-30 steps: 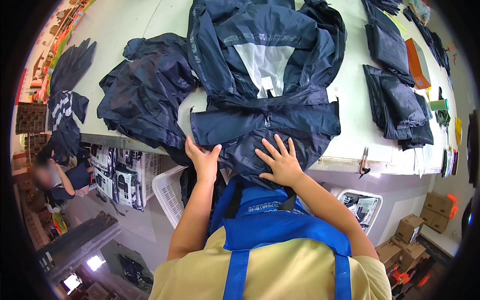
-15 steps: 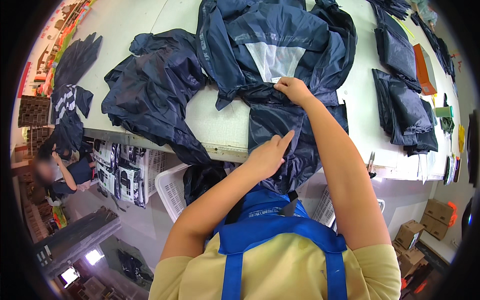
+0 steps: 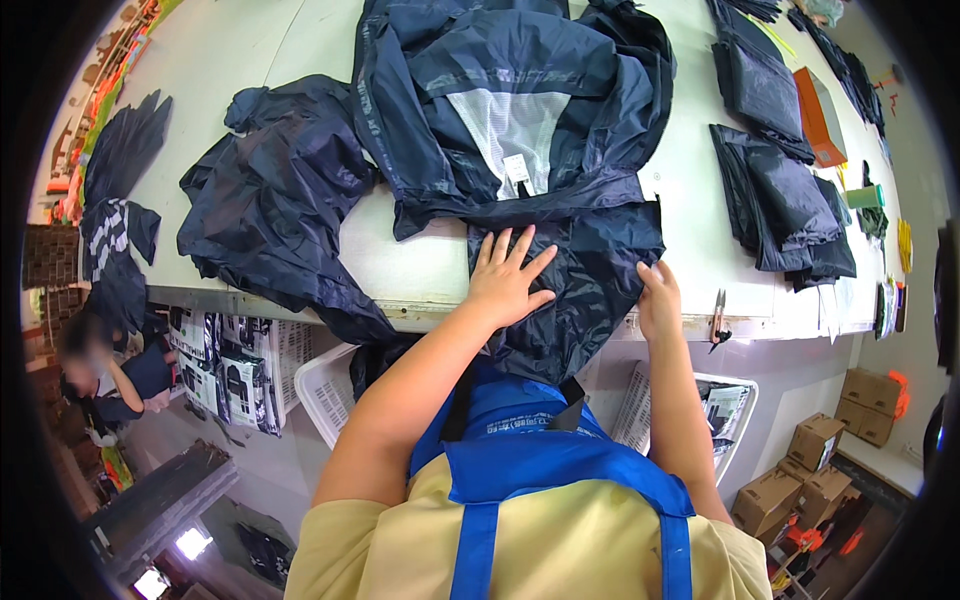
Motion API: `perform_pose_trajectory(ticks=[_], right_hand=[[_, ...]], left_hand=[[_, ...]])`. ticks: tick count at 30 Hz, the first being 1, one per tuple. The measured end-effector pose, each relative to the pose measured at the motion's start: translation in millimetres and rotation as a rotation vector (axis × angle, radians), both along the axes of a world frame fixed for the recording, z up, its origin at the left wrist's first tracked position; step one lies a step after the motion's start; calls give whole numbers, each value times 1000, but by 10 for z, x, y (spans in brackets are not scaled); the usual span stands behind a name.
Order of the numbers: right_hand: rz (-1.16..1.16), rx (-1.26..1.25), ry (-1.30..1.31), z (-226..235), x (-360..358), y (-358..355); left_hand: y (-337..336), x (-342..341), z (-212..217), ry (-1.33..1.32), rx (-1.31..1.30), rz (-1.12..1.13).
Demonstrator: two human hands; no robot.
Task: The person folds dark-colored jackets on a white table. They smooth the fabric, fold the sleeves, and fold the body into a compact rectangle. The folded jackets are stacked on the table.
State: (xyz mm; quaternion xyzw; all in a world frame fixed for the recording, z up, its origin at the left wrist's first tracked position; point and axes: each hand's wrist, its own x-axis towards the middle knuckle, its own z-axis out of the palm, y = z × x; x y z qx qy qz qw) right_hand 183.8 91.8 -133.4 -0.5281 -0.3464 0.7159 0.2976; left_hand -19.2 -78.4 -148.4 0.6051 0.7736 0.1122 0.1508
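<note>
A navy rain jacket lies on the table, its pale mesh lining and a small white label facing up. Under its collar edge extends a navy garment piece, whose near end hangs over the table's front edge toward my apron. Fingers spread, my left hand rests flat on that piece. At its right edge, my right hand pinches the fabric between thumb and fingers. Left of the jacket sits a crumpled navy garment, partly draped over the edge.
Right of my right hand lie small scissors. Folded dark garments, an orange box and a green spool stand farther right. White baskets sit under the table edge. A person is at the far left.
My right hand has left the label at the jacket's collar and come down to the piece's right edge. My left hand has gone from pointing to spread flat. The label now shows fully.
</note>
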Motion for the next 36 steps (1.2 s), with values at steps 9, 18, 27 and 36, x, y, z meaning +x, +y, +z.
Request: perform_pose_trajectory(ticks=[9,18,27,36], right_hand=[[1078,1497,-581,427,-757,-634],[1426,1408,-753,127,-927,-803],[1337,1694,-717,404,86,-436],[990,760,-709,-58,-668,-451]], left_hand=[[104,-301,163,-1556,476,434],[-18,-332,105,-344,526,96],[-40,-165,-66,-22,95,74],[-138,-506,-274,-707,268,241]])
